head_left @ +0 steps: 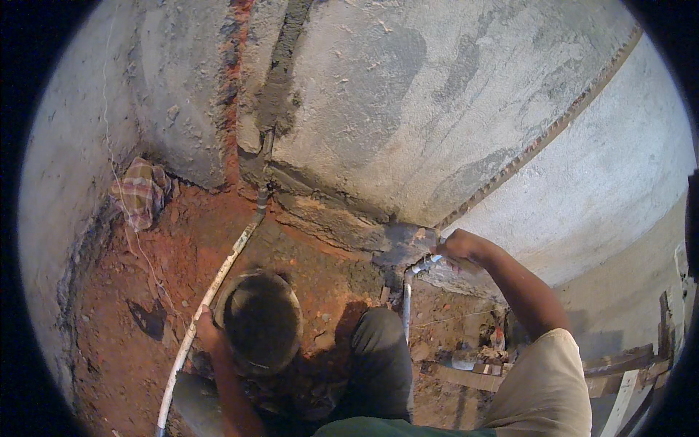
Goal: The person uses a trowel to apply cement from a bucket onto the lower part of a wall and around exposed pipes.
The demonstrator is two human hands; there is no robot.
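Observation:
My right hand (pixel 460 249) is closed at the foot of the wall, beside the corner. It grips what looks like a trowel, whose flat grey blade (pixel 409 244) lies against wet mortar; the handle is hidden in my fingers. Just below that hand, a grey pipe elbow (pixel 422 266) joins a pale upright pipe (pixel 406 306). My left hand (pixel 209 331) is at the left rim of a round, dark-insided bucket (pixel 297 313), its fingers seemingly curled on the edge. Close beside it runs a long whitish pipe (pixel 215 288), slanting up to a joint at the wall.
A mortar-filled groove (pixel 280 80) and a red, open groove (pixel 233 95) run up the wall. A checked cloth (pixel 142 193) lies in the left corner on reddish, rubble-strewn soil (pixel 109 291). Wooden boards (pixel 611 371) lie at the lower right. A thin string (pixel 109 116) hangs at the left.

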